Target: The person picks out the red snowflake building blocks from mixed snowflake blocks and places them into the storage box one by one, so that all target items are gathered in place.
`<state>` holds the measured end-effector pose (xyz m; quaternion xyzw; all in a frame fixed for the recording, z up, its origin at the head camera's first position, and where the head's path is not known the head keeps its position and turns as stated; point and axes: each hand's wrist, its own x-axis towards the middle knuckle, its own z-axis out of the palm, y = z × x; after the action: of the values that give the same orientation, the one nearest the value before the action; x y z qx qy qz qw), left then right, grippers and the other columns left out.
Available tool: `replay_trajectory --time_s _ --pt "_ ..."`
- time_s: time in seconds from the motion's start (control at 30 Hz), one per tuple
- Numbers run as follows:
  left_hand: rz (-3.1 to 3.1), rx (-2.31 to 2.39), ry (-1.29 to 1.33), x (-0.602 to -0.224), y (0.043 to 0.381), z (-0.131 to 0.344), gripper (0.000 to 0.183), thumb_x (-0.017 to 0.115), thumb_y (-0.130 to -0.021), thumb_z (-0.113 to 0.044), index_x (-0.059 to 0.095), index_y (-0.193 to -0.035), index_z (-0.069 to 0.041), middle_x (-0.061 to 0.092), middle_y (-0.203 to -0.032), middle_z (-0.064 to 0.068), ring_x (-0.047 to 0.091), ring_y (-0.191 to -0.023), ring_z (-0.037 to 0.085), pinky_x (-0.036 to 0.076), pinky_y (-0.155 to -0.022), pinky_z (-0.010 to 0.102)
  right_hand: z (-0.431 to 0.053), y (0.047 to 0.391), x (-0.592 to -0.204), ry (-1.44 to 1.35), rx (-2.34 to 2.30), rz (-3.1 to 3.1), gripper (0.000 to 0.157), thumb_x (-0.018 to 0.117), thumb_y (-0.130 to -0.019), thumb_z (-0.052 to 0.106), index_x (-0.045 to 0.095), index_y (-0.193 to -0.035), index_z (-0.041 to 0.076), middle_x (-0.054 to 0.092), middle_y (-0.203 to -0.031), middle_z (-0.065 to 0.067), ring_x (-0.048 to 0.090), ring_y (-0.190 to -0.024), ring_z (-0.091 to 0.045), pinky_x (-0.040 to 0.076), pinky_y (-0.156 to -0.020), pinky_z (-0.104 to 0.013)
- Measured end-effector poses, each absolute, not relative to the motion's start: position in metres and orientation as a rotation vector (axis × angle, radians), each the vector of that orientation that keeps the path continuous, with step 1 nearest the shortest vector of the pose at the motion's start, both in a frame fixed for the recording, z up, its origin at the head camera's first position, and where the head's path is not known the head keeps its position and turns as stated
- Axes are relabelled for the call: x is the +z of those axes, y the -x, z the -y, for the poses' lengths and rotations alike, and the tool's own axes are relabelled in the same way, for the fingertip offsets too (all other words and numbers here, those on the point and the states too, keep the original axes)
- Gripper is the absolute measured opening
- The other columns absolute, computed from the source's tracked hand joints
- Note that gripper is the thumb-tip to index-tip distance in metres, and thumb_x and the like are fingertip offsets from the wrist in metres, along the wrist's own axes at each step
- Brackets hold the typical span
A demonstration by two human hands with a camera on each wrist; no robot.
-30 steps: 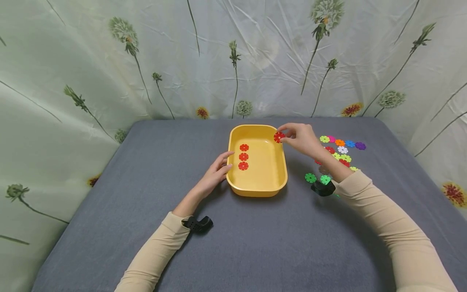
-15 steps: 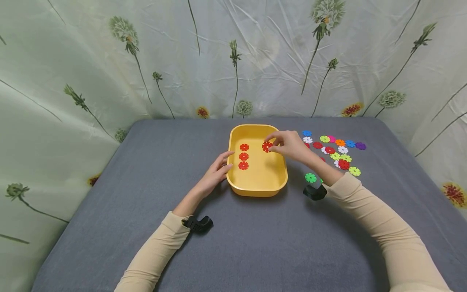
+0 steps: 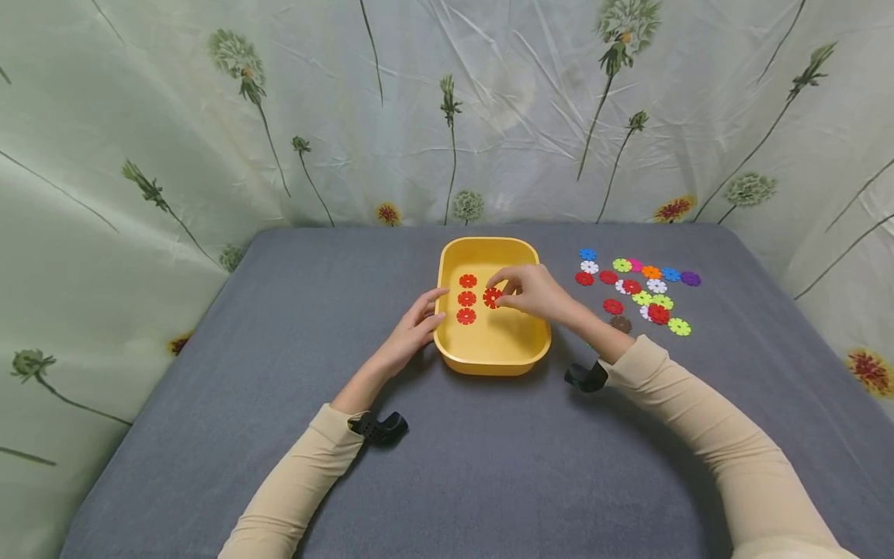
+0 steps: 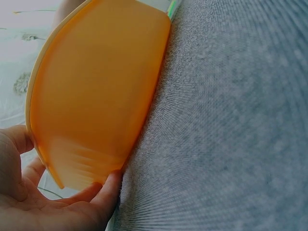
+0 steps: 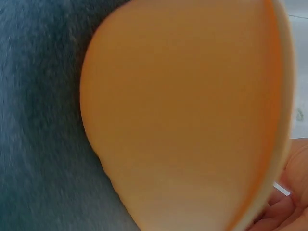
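Observation:
A yellow plastic tub (image 3: 489, 363) stands on the cloth-covered table. Inside it, three red snowflake discs (image 3: 466, 299) lie in a column along the left side. My right hand (image 3: 534, 293) reaches over the tub's right rim and pinches another red snowflake disc (image 3: 492, 297) beside that column. At the tub's left wall my left hand (image 3: 412, 330) holds the rim, and in the left wrist view its fingers (image 4: 101, 192) lie against the outer wall. The right wrist view is mostly filled by the tub wall (image 5: 183, 106), which hides the pinched disc.
Right of the tub lie scattered snowflake discs (image 3: 631, 286) in red, white, blue, purple, orange, yellow-green, pink and brown. Some overlap, and the right forearm passes over the near side of this spread. A floral curtain (image 3: 517, 116) hangs behind the grey table (image 3: 461, 466).
My right hand has moved left and nearer from the tub's right rim, carrying the red snowflake disc to beside the column. The left hand has stayed at the rim.

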<state>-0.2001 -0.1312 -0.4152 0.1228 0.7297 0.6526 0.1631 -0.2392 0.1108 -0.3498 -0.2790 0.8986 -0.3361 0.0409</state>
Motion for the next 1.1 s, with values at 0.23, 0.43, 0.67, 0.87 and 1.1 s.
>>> replay_trajectory --time_s 0.23,0.43,0.67,0.87,1.1 --pt "-2.062 1.876 -0.35 -0.416 0.202 0.13 0.048 0.042 -0.1 -0.02 0.026 -0.145 -0.021 0.035 -0.142 0.019 0.045 -0.126 0.032 0.043 -0.102 0.041 -0.099 0.236 -0.359 0.93 -0.995 -2.729 0.024 0.073 -0.077 0.005 0.069 -0.1 0.003 0.072 -0.087 -0.014 0.065 -0.069 -0.018 0.048 -0.065 -0.023" --pt "-2.062 1.872 -0.362 -0.417 0.202 0.131 0.049 0.042 -0.1 -0.022 0.026 -0.146 -0.021 0.034 -0.142 0.02 0.045 -0.126 0.033 0.044 -0.102 0.041 -0.089 0.235 -0.366 0.936 -0.947 -2.7 0.022 0.073 -0.077 0.003 0.07 -0.098 0.003 0.072 -0.08 -0.012 0.065 -0.066 -0.016 0.044 -0.062 -0.02" --pt "-2.073 1.858 -0.368 -0.415 0.202 0.131 0.049 0.042 -0.1 -0.023 0.025 -0.146 -0.021 0.034 -0.143 0.019 0.048 -0.123 0.032 0.046 -0.099 0.037 -0.082 0.236 -0.372 0.911 -0.914 -2.654 0.02 0.071 -0.077 0.001 0.071 -0.097 0.004 0.072 -0.077 -0.009 0.062 -0.064 -0.011 0.043 -0.063 -0.02" --pt "-2.069 1.857 -0.359 -0.415 0.201 0.131 0.049 0.042 -0.1 -0.023 0.026 -0.146 -0.02 0.034 -0.142 0.02 0.047 -0.124 0.033 0.046 -0.099 0.039 -0.079 0.238 -0.379 0.929 -0.891 -2.613 0.02 0.074 -0.077 0.005 0.071 -0.097 0.006 0.072 -0.078 -0.008 0.06 -0.063 -0.008 0.043 -0.062 -0.019" --pt "-2.076 1.859 -0.348 -0.415 0.201 0.131 0.049 0.043 -0.1 -0.024 0.026 -0.146 -0.021 0.034 -0.142 0.019 0.048 -0.122 0.03 0.047 -0.097 0.035 -0.077 0.238 -0.381 0.889 -0.861 -2.59 0.02 0.074 -0.077 0.007 0.071 -0.097 0.005 0.069 -0.075 -0.008 0.053 -0.059 -0.008 0.04 -0.057 -0.019"
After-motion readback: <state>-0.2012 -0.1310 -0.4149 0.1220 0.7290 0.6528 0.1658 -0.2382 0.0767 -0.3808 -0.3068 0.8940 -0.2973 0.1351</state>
